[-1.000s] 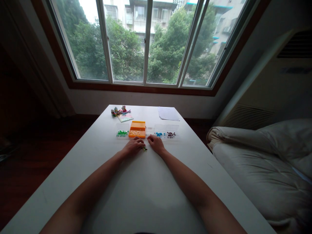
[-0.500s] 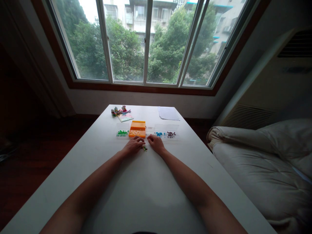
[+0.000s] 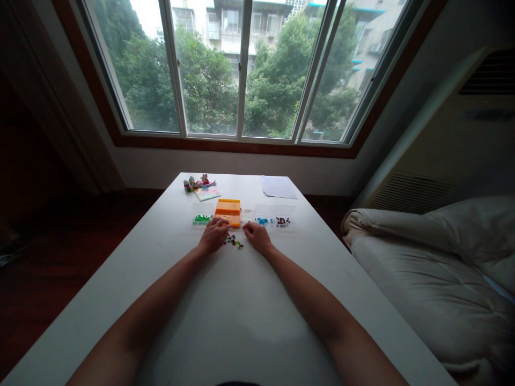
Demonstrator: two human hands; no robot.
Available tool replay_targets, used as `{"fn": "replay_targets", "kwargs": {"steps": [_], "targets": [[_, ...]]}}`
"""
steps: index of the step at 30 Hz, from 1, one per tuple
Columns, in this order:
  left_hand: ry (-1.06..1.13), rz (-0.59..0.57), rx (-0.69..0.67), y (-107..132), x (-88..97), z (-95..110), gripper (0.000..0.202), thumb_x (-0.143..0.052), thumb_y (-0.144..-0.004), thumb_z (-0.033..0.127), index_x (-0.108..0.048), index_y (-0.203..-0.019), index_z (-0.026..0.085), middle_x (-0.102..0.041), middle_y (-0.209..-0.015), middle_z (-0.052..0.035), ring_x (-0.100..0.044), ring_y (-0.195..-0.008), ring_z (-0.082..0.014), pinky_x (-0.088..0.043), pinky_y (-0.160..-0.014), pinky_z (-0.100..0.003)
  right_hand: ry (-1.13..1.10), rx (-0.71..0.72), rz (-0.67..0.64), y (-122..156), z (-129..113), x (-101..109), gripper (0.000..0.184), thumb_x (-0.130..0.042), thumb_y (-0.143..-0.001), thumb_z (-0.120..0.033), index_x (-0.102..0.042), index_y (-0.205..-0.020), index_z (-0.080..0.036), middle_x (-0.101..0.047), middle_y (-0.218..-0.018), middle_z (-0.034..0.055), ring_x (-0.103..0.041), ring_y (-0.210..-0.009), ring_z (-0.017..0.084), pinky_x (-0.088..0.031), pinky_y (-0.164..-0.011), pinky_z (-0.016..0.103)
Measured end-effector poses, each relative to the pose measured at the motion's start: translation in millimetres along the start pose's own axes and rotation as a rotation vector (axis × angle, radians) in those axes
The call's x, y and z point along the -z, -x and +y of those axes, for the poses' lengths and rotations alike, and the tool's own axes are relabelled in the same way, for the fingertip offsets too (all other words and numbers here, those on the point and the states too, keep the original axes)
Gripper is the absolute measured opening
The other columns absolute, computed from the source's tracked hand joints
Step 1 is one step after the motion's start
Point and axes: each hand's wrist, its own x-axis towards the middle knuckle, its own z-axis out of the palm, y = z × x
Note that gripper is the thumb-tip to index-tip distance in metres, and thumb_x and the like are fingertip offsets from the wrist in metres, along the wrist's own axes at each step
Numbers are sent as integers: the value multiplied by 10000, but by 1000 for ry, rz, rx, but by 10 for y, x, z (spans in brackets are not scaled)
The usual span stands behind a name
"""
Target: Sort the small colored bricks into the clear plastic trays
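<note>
My left hand point(image 3: 214, 235) reaches over the near left edge of an open orange case point(image 3: 228, 211), its fingers bent and drawn together; whatever they pinch is too small to make out. Just right of the case, my right hand point(image 3: 257, 236) rests low over the table with thumb and fingertips together, and anything in them is hidden. Between the hands lies a loose cluster of tiny coloured pieces point(image 3: 233, 240), some dark, some green and yellow. Part of the case's front is covered by my left hand.
A clear box with green pieces point(image 3: 202, 219) stands left of the case. To the right, clear boxes hold blue pieces point(image 3: 263, 221) and dark brown pieces point(image 3: 282, 221). Farther back on the white table point(image 3: 241, 321) are colourful small figures point(image 3: 199, 183) and paper sheets point(image 3: 279, 187).
My left hand has shifted left and slightly forward toward the case, uncovering more of the small coloured pieces. My right hand stays almost where it was.
</note>
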Motion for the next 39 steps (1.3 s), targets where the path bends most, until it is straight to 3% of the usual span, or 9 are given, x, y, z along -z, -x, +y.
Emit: {"fn": "replay_targets", "kwargs": {"steps": [9, 17, 21, 29, 39], "targets": [[-79, 67, 102, -2, 94, -75, 449, -466, -916, 185, -620, -1335, 229, -591, -1349, -93, -372, -1337, -318, -348, -1130, -526, 4, -20, -13, -4, -46, 15, 129, -601, -870, -209, -727, -894, -219, -695, -797, 16, -579, -711, 150, -441, -726, 252], [-112, 38, 113, 34, 20, -165, 491, -489, -894, 203, -568, -1379, 182, -477, -1503, -106, -255, -1456, -346, -248, -1197, -556, 0, -5, -9, 4, -11, -6, 122, -602, -873, -203, -723, -888, -215, -694, -804, 15, -580, -721, 148, -433, -724, 245], [-101, 9, 105, 48, 1, -179, 513, -507, -888, 207, -554, -1399, 196, -469, -1519, -98, -264, -1462, -349, -254, -1196, -573, -1, -6, -11, 3, -8, -8, 121, -609, -867, -198, -725, -893, -217, -695, -806, 14, -581, -724, 149, -432, -726, 245], [-51, -2, 75, 52, -18, -206, 513, -536, -882, 213, -577, -1393, 212, -552, -1445, -89, -310, -1439, -335, -300, -1190, -570, -10, 7, -13, 12, -37, 10, 125, -601, -875, -204, -723, -893, -222, -694, -797, 10, -577, -708, 146, -433, -714, 245], [31, -21, -10, 41, -35, -212, 344, -511, -927, 197, -719, -1199, 232, -703, -1205, -58, -471, -1301, -284, -400, -1127, -509, -8, -3, -21, 16, -52, 29, 122, -608, -871, -207, -726, -898, -225, -699, -802, 11, -586, -719, 151, -438, -715, 247]]}}
